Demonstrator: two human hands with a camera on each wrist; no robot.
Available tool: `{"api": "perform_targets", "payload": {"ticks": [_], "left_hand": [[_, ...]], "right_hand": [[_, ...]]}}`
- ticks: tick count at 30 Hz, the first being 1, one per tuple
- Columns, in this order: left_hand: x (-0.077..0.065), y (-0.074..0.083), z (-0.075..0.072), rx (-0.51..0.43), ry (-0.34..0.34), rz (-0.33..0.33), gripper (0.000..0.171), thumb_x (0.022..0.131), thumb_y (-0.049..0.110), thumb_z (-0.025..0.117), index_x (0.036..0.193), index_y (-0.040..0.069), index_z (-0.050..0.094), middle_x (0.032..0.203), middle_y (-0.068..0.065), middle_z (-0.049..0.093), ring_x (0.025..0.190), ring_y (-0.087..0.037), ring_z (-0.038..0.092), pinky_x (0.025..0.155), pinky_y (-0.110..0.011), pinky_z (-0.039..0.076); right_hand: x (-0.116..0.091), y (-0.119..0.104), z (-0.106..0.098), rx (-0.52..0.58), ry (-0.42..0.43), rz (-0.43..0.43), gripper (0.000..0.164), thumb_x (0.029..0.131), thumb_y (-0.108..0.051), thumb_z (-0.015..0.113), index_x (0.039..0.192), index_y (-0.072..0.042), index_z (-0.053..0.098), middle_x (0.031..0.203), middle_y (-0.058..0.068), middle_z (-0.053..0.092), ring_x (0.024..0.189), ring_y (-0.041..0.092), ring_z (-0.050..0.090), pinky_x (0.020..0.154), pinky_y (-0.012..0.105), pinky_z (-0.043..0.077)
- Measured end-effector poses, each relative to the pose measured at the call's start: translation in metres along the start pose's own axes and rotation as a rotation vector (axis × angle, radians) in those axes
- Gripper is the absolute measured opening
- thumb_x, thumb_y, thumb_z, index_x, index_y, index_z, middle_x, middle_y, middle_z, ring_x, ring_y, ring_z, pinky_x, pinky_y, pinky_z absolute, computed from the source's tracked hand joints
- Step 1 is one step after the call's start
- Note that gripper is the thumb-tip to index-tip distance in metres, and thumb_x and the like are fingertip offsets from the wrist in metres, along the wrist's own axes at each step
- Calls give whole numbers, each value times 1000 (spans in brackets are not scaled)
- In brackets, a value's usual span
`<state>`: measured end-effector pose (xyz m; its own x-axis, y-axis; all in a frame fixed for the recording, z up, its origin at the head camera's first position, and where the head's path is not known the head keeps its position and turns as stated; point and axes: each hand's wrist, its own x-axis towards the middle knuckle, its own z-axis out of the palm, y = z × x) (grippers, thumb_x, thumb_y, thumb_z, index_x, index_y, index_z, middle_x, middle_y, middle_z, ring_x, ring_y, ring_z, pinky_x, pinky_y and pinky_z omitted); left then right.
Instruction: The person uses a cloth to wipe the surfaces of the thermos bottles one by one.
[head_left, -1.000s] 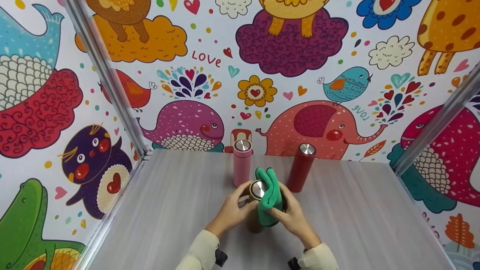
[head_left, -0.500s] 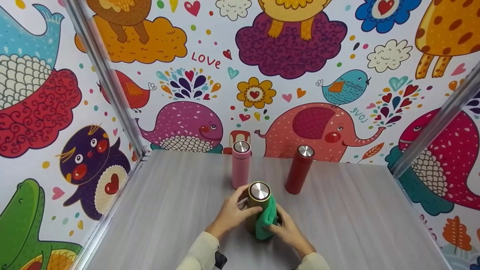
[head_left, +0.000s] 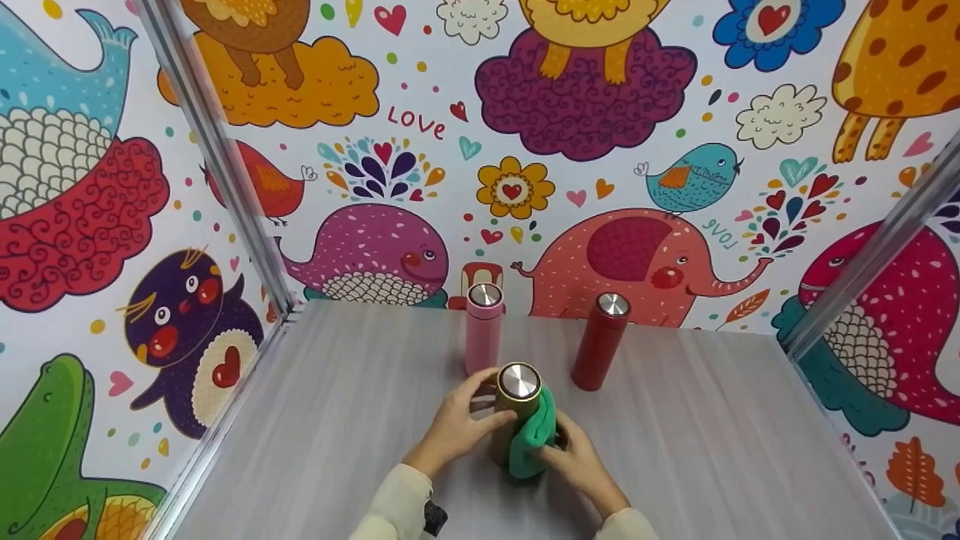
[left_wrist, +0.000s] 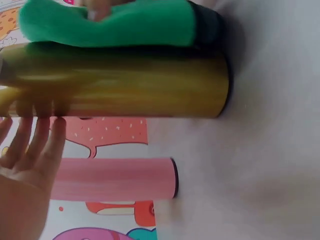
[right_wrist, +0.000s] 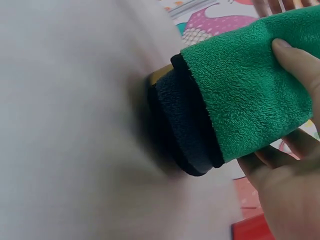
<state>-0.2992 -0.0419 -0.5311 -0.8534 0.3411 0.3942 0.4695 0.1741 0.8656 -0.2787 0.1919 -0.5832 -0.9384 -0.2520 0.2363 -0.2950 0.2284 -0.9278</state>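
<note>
A gold-brown vacuum flask [head_left: 504, 439] with a shiny steel lid stands on the table near me. My left hand [head_left: 451, 426] grips its upper body, fingers behind and thumb in front. In the left wrist view the flask's body [left_wrist: 145, 85] shows at full length down to its dark base. Against the flask's right side lies a folded green cloth [head_left: 535, 433] with dark edging. My right hand [head_left: 583, 459] holds this cloth, thumb on the outer face; in the right wrist view the cloth [right_wrist: 245, 90] covers most of the flask.
A pink flask [head_left: 484, 341] stands behind, just beyond my left fingers. To the right and further back is a red flask [head_left: 600, 345]. Printed cartoon panels with metal corner posts [head_left: 225, 157] border the grey wood-grain table [head_left: 360, 360].
The cloth has slid down the flask's right side from lid height, together with my right hand, uncovering the lid. My left hand keeps its hold. Over the last half second little differs.
</note>
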Motion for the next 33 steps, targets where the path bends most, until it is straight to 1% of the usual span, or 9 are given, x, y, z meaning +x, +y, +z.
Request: {"api": "perform_targets", "payload": {"ticks": [6, 8, 11, 15, 18, 24, 28, 31, 33], "left_hand": [[0, 2, -4, -40, -58, -25, 56, 95, 27, 72, 143, 11, 47, 137, -7, 58, 126, -21, 55, 102, -37, 47], [1, 2, -2, -17, -68, -20, 57, 96, 29, 70, 145, 10, 46, 140, -6, 55, 128, -22, 54, 104, -37, 45], [2, 4, -2, 42, -65, -18, 61, 95, 35, 70, 146, 9, 48, 143, -5, 52, 130, -23, 51, 104, -39, 45], [4, 6, -6, 99, -51, -28, 63, 92, 43, 72, 142, 9, 55, 132, -3, 51, 118, -19, 56, 98, -41, 51], [4, 6, -8, 89, -50, -35, 61, 91, 43, 73, 141, 12, 58, 124, 0, 51, 108, -15, 58, 93, -37, 54], [4, 8, -12, -18, -40, -34, 58, 90, 32, 76, 140, 15, 54, 126, 0, 60, 113, -16, 61, 95, -32, 52], [3, 10, -11, -72, -46, -46, 53, 92, 29, 74, 140, 18, 53, 131, 0, 60, 120, -18, 59, 98, -35, 50], [0, 9, -7, -79, -39, -50, 56, 94, 30, 73, 143, 18, 51, 136, 0, 57, 125, -20, 55, 101, -39, 48], [-2, 9, -3, -73, -20, -51, 60, 93, 31, 74, 146, 18, 48, 139, 0, 55, 127, -20, 53, 102, -40, 47]], "right_hand": [[7, -52, -11, 15, 37, -195, 54, 85, 12, 68, 135, 11, 51, 128, 19, 59, 115, 16, 57, 95, 27, 50], [11, -67, -14, 34, 45, -250, 57, 83, 15, 67, 137, 12, 50, 129, 22, 59, 116, 14, 57, 96, 25, 49], [17, -83, -17, 38, 40, -317, 60, 83, 17, 68, 139, 13, 48, 131, 25, 58, 119, 18, 58, 98, 26, 48], [20, -101, -19, -5, 28, -384, 62, 84, 15, 70, 141, 11, 46, 135, 25, 56, 122, 25, 57, 101, 28, 45], [19, -108, -19, -34, 28, -379, 64, 85, 11, 72, 143, 8, 46, 137, 21, 55, 124, 23, 56, 103, 28, 43], [16, -102, -18, -26, 3, -313, 67, 86, 7, 73, 146, 5, 42, 140, 17, 54, 124, 22, 54, 103, 31, 44], [14, -89, -14, -34, -6, -303, 72, 86, 5, 74, 148, 3, 37, 141, 17, 51, 124, 24, 52, 103, 39, 46], [13, -66, -9, -40, 9, -286, 76, 86, 4, 75, 150, 1, 34, 143, 16, 48, 126, 22, 50, 104, 39, 45], [12, -47, -5, -30, 15, -286, 77, 86, 5, 75, 150, 0, 34, 143, 16, 48, 127, 20, 49, 104, 36, 45]]}}
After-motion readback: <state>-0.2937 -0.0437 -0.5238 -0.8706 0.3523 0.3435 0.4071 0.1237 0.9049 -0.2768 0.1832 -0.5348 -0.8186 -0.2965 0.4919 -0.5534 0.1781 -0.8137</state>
